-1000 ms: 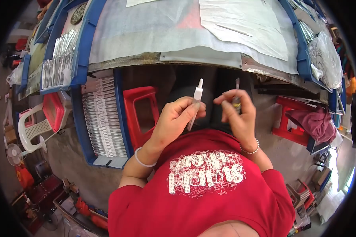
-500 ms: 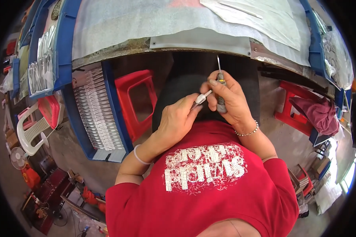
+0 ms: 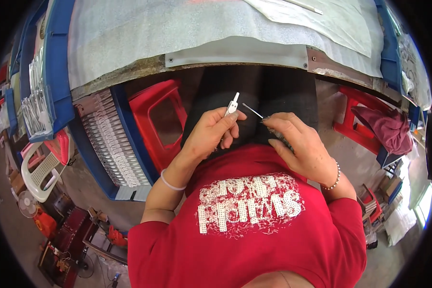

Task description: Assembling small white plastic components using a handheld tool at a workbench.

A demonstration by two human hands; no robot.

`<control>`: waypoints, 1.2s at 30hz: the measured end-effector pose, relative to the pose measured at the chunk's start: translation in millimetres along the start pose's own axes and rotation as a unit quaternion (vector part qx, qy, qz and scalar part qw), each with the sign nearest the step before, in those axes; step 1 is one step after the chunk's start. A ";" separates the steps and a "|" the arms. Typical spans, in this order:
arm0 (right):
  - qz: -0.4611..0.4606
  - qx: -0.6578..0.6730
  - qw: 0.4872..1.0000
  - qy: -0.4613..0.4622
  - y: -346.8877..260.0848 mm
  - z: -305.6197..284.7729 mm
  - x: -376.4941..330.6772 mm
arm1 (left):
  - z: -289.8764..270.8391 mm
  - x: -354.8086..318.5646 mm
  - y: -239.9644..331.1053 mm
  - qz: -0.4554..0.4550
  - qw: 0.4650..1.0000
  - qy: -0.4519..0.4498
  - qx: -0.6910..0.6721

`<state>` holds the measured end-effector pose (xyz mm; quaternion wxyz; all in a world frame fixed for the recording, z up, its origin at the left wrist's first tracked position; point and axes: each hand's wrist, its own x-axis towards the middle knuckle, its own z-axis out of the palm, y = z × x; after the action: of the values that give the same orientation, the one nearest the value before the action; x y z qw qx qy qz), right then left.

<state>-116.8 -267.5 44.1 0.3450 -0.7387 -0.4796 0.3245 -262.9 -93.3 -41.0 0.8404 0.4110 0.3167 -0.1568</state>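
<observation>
There is a single view, from a wide fisheye camera worn on the person's head and facing steeply down over the chest, so the red printed shirt fills the lower middle and both forearms enter from below. It sits close to the hands: the left hand and right hand lie near the centre, just under the curved metal edge of the foam-covered grey workbench. Straight lines bow toward the dark round rim. At the left margin the blue plastic crate of small white parts and the red plastic stool appear farther down on the floor.
</observation>
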 end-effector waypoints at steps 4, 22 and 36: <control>0.003 -0.021 0.999 -0.032 4.4 4.0 2.7 | -4.5 2.6 2.1 -0.018 1.000 -0.008 -0.022; 0.050 0.123 0.991 -0.025 25.7 11.8 12.0 | 7.4 6.2 -13.0 0.047 0.991 0.065 0.112; 0.252 0.305 0.918 0.039 42.3 29.6 30.4 | 8.6 24.8 -28.0 0.241 0.843 0.156 0.454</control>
<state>-110.3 -246.1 -11.5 0.4786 -0.7060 -0.1414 0.5025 -255.5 -117.3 -70.0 0.5106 0.8291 0.2276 -0.0096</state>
